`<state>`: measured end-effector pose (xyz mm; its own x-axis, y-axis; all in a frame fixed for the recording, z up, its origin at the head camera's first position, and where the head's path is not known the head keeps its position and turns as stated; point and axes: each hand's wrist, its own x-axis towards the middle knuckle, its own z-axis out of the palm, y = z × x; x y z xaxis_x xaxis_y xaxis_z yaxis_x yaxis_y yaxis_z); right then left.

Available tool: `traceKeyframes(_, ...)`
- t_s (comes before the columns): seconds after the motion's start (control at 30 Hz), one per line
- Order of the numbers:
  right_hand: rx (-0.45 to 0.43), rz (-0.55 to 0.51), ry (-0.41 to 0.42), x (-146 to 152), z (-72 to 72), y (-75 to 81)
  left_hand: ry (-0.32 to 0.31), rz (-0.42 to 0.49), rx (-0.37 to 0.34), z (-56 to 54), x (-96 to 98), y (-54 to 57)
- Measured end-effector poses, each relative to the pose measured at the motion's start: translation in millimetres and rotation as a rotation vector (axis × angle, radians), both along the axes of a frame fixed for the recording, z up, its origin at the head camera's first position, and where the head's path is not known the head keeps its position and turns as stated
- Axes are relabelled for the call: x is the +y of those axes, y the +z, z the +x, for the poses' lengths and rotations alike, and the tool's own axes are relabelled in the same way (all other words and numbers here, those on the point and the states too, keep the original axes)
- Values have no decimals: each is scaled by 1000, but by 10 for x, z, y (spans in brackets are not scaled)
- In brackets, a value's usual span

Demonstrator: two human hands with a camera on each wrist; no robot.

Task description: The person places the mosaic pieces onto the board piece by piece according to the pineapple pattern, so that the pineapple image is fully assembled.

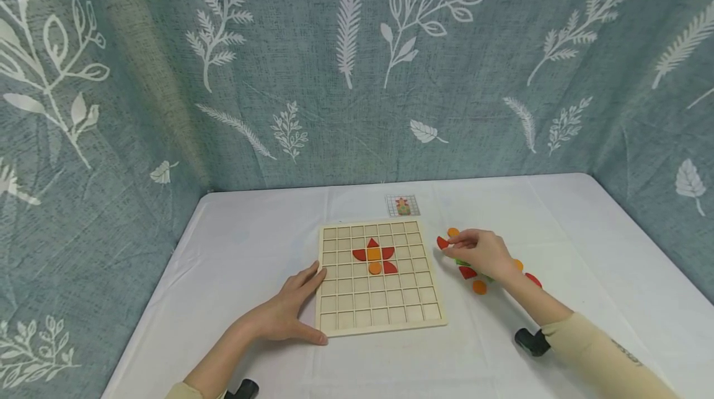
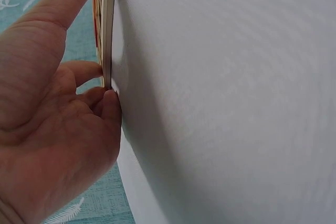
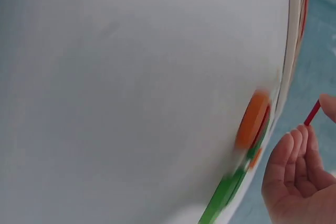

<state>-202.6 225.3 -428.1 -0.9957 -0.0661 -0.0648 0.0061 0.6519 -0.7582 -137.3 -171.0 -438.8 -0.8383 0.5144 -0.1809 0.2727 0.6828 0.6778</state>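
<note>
A wooden grid board (image 1: pixel 346 303) lies on the table with several red and orange pieces in its upper middle cells. Among these are a red triangle (image 1: pixel 373 243), an orange square (image 1: pixel 374 254) and an orange disc (image 1: pixel 375 268). My left hand (image 1: pixel 284 312) rests against the board's left edge, fingers and thumb spread; the left wrist view shows fingertips touching that edge. To the right of the board, my right hand (image 1: pixel 481 254) pinches a red piece (image 1: pixel 442 243) with a curved edge. In the right wrist view this red piece (image 3: pixel 313 113) appears edge-on between thumb and fingers.
Loose pieces lie around and under the right hand: an orange disc (image 1: pixel 479 287), a red piece (image 1: pixel 467 272), green ones partly hidden, and others. A small picture card (image 1: pixel 403 206) lies behind the board. A patterned blue-green curtain (image 1: pixel 312 77) hangs behind the white table (image 1: pixel 245 244).
</note>
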Motion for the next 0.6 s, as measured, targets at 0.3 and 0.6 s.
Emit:
traceKeyframes(0.3,-4,-38,112,-538,62,-15,13,-14,-1,-7,5,1)
traceKeyframes(0.6,73,-42,281,-1004,73,-53,9,-19,8,-4,4,-10)
